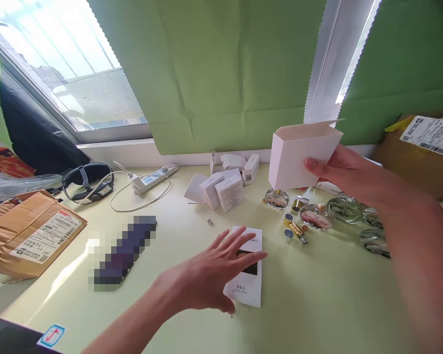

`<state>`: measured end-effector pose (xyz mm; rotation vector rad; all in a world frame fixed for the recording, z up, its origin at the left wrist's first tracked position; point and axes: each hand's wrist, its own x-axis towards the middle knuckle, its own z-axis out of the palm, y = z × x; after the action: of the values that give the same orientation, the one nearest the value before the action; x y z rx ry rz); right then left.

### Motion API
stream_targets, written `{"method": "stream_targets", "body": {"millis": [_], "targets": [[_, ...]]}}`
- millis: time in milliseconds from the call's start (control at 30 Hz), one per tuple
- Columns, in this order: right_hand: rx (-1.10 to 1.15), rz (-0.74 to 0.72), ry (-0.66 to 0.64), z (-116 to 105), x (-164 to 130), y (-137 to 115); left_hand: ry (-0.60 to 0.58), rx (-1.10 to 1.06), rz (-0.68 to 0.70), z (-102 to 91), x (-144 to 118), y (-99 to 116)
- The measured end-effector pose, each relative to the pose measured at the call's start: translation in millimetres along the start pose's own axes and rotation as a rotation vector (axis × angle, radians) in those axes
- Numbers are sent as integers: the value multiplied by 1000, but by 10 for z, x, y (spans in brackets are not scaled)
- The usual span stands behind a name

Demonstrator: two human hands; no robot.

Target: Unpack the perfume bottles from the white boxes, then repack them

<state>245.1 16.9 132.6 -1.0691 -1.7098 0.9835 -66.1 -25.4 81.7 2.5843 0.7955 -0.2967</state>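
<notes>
My right hand (334, 169) grips a white cardboard box (299, 155) from its right side, thumb across the front. The box is raised above the table with its top flap up. Over a printed leaflet (249, 290) my left hand (210, 273) is spread, fingers apart; whether it touches the paper I cannot tell. Beneath and right of the raised box lie several glass perfume bottles (315, 216), one partly hidden by my right forearm. Gold and silver caps (288, 235) and a gold spray piece (297, 228) lie among them.
Several white boxes (229, 191) are grouped at the back. A power strip (157, 179) with a cable, a head strap (88, 182), a pixelated phone-like object (127, 250) and a cardboard parcel (40, 231) are on the left. Another parcel (421, 157) stands at the right.
</notes>
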Motion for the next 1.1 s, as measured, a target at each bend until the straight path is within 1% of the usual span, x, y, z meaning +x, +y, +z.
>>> {"method": "stream_targets", "body": {"millis": [67, 100, 133, 200, 267, 333, 367, 400, 467, 533, 600, 700, 800, 900, 1000, 1067, 1100], "targets": [[-1, -18, -8, 11, -1, -26, 19, 41, -44, 145, -103, 23], [-1, -26, -6, 20, -3, -37, 38, 38, -49, 161, -132, 29], [-2, -29, -1, 31, -4, -46, 57, 21, -48, 137, -146, 30], [-6, -26, 18, 51, -9, -55, 120, -31, -45, -2, -128, 15], [-7, -9, 25, 68, -15, -58, 225, -66, -50, -206, -45, -32], [-10, 16, 16, 85, -22, -65, 340, -80, -46, -404, 98, -116], [-17, 26, 10, 95, -27, -72, 370, -104, -58, -486, 184, -170], [-28, 38, 4, 107, -32, -81, 417, -128, -88, -553, 275, -228], [-49, 48, -10, 136, -41, -100, 468, -128, -152, -642, 443, -338], [-46, 40, -52, 170, -41, -108, 474, -95, -175, -685, 559, -415], [-19, 17, -119, 208, -26, -96, 442, -83, -155, -701, 599, -446], [14, -8, -206, 265, 15, -52, 383, -126, -121, -720, 551, -426], [12, 7, -284, 293, 41, -21, 384, -129, -144, -751, 478, -384], [-6, 73, -327, 247, 18, -24, 397, -98, -164, -767, 458, -357], [-45, 140, -328, 134, -42, -34, 393, -82, -161, -751, 489, -341], [-95, 146, -338, 64, -79, -31, 395, -54, -147, -728, 521, -338], [-136, 127, -338, 41, -91, -28, 395, -40, -134, -716, 536, -341]]}}
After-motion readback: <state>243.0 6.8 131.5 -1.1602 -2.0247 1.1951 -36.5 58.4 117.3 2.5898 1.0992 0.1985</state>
